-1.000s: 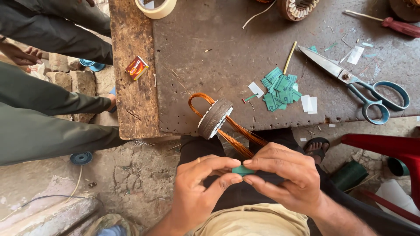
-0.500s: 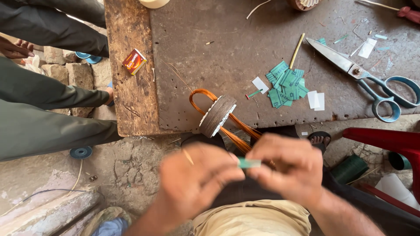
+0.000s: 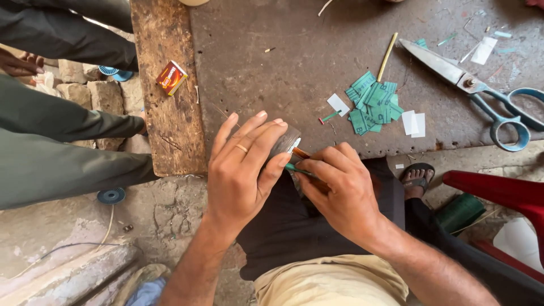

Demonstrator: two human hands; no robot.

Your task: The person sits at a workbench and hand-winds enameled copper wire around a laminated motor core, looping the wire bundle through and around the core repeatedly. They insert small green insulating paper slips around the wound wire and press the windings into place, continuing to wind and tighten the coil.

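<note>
Stator core [image 3: 285, 143], a grey, ring-shaped piece with copper wire, sits at the near edge of the counter [image 3: 294, 62], mostly hidden under my left hand [image 3: 241, 170]. That hand is clasped over it from above, fingers spread across its top face, ring finger included. My right hand [image 3: 340, 190] is pinched around a thin green strip [image 3: 297, 169], pressing its tip in against the side of the core.

What worries me from here: the strip looks flimsy, so a push that is off line could buckle or fold it instead of seating it. The core overhangs the counter's edge, above my lap, so if my left hand relaxes it could tip off. The orange wire [image 3: 300, 152] showing just beside the strip could be nicked or shoved aside if the strip is forced.

As far as I can judge, the core lies tilted, its flat face turned up and toward my left hand, with its axis running roughly from the counter down toward me; too much is covered to be sure. The strip's long axis runs left to right across the view, its free end pointing left into the core.

Further back on the counter lie a heap of cut green pieces [image 3: 374, 102], a few white slips [image 3: 415, 123], a thin stick [image 3: 387, 49] and large scissors [image 3: 481, 90] with blue handles. A small orange box [image 3: 171, 77] rests on the wooden plank [image 3: 164, 113]. Another person's trouser legs [image 3: 56, 130] are at the left.
</note>
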